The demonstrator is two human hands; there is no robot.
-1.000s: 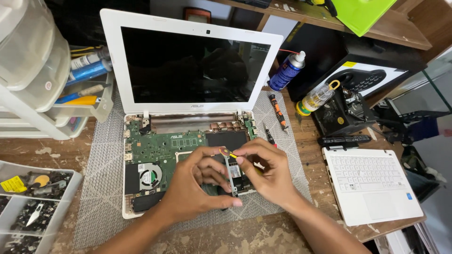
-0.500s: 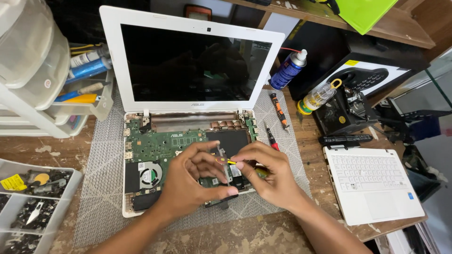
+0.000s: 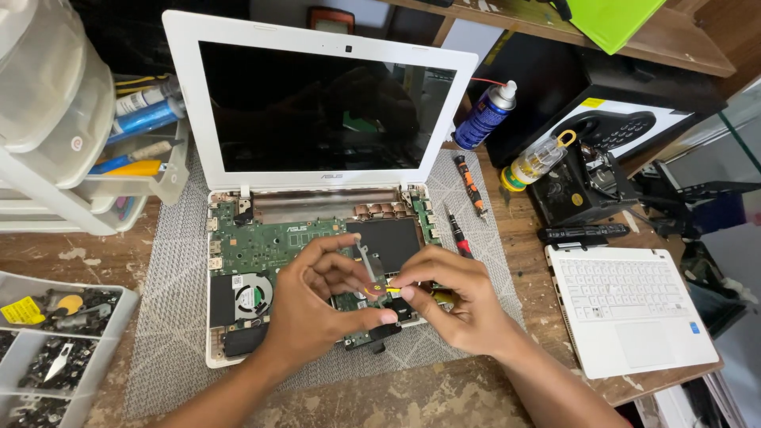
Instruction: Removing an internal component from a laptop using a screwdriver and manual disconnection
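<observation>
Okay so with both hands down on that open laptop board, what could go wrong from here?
1. The left hand and right hand pinch a small yellow-tipped part above the bare green board; if it slips, it could fall among the components.
2. The fingers sit close to the exposed fan and circuitry, so a stray press might harm them.
3. The red screwdriver lies loose at the laptop's edge and could be knocked.

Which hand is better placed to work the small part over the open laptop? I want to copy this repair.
Right: the right hand pinches the yellow-tipped tool at the part; the left hand only steadies beside it.
</observation>
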